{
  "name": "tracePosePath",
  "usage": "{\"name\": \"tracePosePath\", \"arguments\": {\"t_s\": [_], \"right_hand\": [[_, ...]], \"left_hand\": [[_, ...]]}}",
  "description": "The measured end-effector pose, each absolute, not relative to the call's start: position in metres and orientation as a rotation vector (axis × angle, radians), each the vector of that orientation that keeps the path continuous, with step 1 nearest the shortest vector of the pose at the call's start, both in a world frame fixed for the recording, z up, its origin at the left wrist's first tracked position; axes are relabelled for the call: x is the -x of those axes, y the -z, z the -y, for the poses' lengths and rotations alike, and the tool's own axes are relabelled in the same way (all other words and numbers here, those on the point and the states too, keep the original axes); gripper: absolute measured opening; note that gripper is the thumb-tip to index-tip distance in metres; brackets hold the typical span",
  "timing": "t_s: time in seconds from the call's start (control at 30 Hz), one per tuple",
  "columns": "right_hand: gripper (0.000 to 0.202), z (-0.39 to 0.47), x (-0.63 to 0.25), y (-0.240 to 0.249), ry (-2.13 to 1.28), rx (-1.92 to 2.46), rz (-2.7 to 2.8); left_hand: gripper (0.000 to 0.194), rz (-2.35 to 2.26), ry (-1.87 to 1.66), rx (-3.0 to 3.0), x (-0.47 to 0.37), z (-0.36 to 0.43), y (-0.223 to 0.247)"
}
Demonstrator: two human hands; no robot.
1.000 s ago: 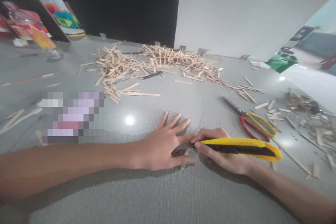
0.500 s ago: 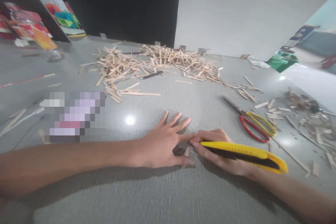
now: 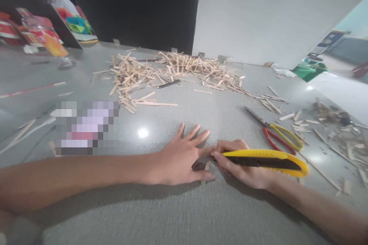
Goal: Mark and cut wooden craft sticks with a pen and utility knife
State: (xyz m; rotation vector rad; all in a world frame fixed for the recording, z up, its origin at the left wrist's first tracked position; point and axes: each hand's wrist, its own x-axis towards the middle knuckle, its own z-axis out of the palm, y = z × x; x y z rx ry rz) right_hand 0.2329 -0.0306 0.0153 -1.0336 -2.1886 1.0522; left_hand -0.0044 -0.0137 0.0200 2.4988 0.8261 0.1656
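Observation:
My left hand (image 3: 184,159) lies on the grey table with its fingers spread. Its thumb and index finger rest at a small piece of wooden craft stick (image 3: 206,170), partly covered by the thumb. In my right hand (image 3: 238,164) is a yellow utility knife (image 3: 267,160), held like a pen. The knife's tip end meets the stick near my left index fingertip; the blade itself is hidden by my fingers. Red-and-yellow-handled scissors (image 3: 276,132) lie open to the right of my right hand.
Wooden sticks (image 3: 184,65) are heaped along the back of the table, with a black pen (image 3: 168,84) in front. Stick scraps (image 3: 349,141) litter the right side. At the left are a blurred-out flat object (image 3: 92,124) and a lying plastic bottle (image 3: 53,42). A green bin (image 3: 309,69) stands beyond.
The rear end of the utility knife has swung slightly upward and left in the view. My left hand keeps its place on the stick. The whole view has shifted a little.

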Motion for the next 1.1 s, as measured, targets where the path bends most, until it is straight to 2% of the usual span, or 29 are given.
{"name": "tracePosePath", "arguments": {"t_s": [0.5, 0.73, 1.1], "right_hand": [[0.039, 0.0299, -0.2366, -0.0134, -1.056, 1.098, 2.165], [0.031, 0.0307, -0.2363, -0.0117, -1.099, 1.036, 2.145], [0.031, 0.0318, -0.2347, -0.0125, -1.022, 0.958, 2.234]], "left_hand": [[0.081, -0.842, -0.143, -2.509, 0.0026, 0.0130, -0.0176], [0.082, -0.845, -0.117, -2.526, 0.0025, 0.0132, -0.0192], [0.075, -0.876, -0.058, -2.572, 0.0008, 0.0147, -0.0237]]}}
